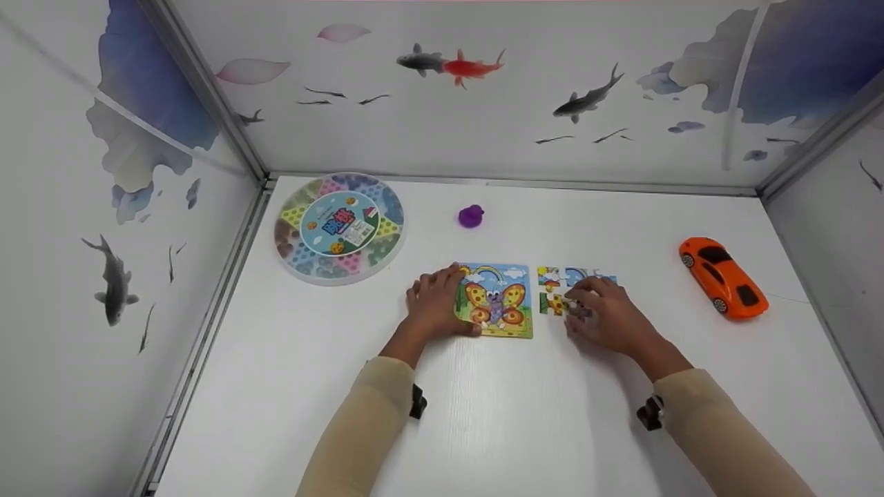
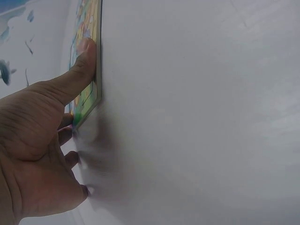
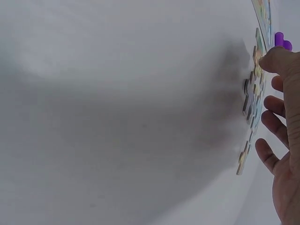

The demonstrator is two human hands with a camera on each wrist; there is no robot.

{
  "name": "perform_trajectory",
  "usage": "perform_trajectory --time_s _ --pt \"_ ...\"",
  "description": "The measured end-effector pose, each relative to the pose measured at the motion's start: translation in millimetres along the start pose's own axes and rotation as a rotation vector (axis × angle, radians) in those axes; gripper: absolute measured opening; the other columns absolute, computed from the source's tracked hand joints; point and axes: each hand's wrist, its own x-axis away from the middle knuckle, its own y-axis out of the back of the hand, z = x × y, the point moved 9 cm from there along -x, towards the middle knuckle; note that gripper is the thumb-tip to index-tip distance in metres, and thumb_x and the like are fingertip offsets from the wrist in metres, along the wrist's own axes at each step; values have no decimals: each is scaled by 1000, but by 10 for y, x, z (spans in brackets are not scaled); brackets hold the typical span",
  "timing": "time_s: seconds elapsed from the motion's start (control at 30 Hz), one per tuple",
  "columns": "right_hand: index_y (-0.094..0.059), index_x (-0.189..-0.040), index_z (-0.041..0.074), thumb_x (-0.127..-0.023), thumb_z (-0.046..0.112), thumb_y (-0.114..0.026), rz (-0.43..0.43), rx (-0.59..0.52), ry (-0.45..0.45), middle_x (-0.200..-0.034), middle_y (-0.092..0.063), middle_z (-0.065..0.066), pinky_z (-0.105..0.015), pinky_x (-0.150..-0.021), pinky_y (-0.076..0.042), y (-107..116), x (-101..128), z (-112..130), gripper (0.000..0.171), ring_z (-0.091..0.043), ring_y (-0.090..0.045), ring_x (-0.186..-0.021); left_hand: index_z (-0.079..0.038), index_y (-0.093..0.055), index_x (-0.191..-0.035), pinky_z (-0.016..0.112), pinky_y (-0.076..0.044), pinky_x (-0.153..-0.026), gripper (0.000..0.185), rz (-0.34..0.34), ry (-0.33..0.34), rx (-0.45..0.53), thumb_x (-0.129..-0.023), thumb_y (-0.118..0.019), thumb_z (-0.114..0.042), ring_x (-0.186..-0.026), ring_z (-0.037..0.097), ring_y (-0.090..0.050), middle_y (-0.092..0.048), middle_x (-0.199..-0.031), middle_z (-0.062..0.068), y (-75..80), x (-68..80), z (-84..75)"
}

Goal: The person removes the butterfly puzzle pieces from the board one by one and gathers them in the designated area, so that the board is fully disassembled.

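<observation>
My left hand [image 1: 436,304] rests at the left side of a square butterfly picture puzzle [image 1: 495,301]. Its thumb lies on the lower edge and its fingertips reach the upper left corner. In the left wrist view the thumb of this hand [image 2: 42,126] presses on the board [image 2: 88,89], and the other fingers are spread beside it. Just right of the board, my right hand [image 1: 611,317] hovers over loose jigsaw pieces [image 1: 550,304], hiding some of them. The right wrist view has the right hand's [image 3: 286,112] thumb close to the pieces [image 3: 253,96]; whether it touches them is unclear.
A round board-game box [image 1: 340,229] lies at the back left of the white table [image 1: 483,428]. Behind the puzzle sits a small purple toy [image 1: 471,216]. An orange toy car [image 1: 724,278] stands on the right. Printed walls [image 1: 497,138] enclose the table's back and sides.
</observation>
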Motion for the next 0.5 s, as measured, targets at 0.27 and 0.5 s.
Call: perform_trajectory --time_s 0.27,0.5 --pt "-79 -133 11 -98 28 -86 55 -20 -29 -138 -67 -11 -62 -114 -53 -181 -209 243 40 -36 -62 -130 -24 -31 -175 68 -17 -134 122 16 11 22 -78 -100 -51 -164 39 -24 -23 -185 -2 -46 -53 56" --pt "-78 -134 11 -98 31 -86 62 -35 13 -138 -68 -11 -64 -115 -49 -312 -366 445 41 -36 -61 -130 -26 -31 -175 69 -16 -135 123 18 18 11 -77 -100 -53 -165 39 -23 -23 -185 -3 -79 -87 83"
